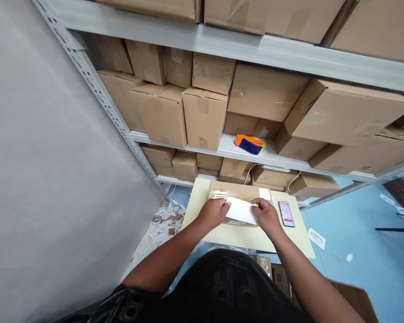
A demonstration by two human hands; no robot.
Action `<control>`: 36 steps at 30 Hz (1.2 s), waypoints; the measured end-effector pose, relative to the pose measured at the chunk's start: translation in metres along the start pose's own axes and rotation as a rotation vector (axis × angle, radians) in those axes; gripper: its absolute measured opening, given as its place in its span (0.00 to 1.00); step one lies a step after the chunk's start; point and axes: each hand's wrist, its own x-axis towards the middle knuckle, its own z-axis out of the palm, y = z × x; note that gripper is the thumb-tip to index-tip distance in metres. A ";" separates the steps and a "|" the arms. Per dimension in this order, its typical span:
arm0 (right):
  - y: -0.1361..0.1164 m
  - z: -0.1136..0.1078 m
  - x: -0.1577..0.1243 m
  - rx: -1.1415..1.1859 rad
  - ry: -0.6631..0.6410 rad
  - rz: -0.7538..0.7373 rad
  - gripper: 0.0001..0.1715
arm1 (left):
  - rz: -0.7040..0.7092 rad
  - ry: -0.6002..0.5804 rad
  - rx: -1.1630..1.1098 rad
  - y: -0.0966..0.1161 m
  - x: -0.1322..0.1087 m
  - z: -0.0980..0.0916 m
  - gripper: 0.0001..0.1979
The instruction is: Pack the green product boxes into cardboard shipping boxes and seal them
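My left hand (214, 211) and my right hand (264, 213) both pinch a white paper label (242, 211), one at each end. The label is held over a flat brown cardboard parcel (235, 192) with clear tape on its left part. The parcel lies on a small pale yellow table (202, 214). A small white slip (264, 194) rests on the parcel's far right corner. Fingers of both hands are curled closed on the label's edges.
A phone (286, 213) lies on the table right of my right hand. An orange and blue tape dispenser (250, 144) sits on the grey shelf (229, 148) among several cardboard boxes. White paper scraps and tape rolls (161, 226) litter the blue floor at left. A grey wall stands left.
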 end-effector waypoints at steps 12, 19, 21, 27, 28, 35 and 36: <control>0.034 0.030 0.061 -0.950 0.083 -0.391 0.18 | -0.015 0.048 0.715 -0.019 0.065 0.046 0.18; 0.043 0.030 0.058 -0.938 0.163 -0.411 0.11 | 0.250 0.120 0.640 -0.031 0.064 0.046 0.15; 0.042 0.032 0.058 -0.927 0.170 -0.400 0.11 | 0.258 0.131 0.588 -0.033 0.063 0.044 0.16; 0.056 0.010 0.056 -0.757 0.172 -0.411 0.18 | 0.262 0.164 0.437 -0.056 0.041 0.031 0.23; 0.065 0.001 0.053 -0.715 0.232 -0.366 0.22 | 0.222 0.207 0.401 -0.064 0.034 0.029 0.26; 0.115 -0.031 0.029 -0.074 0.151 0.273 0.34 | -0.059 0.135 -0.057 -0.107 0.004 0.034 0.41; 0.117 -0.029 0.027 -0.023 0.143 0.281 0.34 | -0.084 0.133 -0.082 -0.107 0.004 0.036 0.42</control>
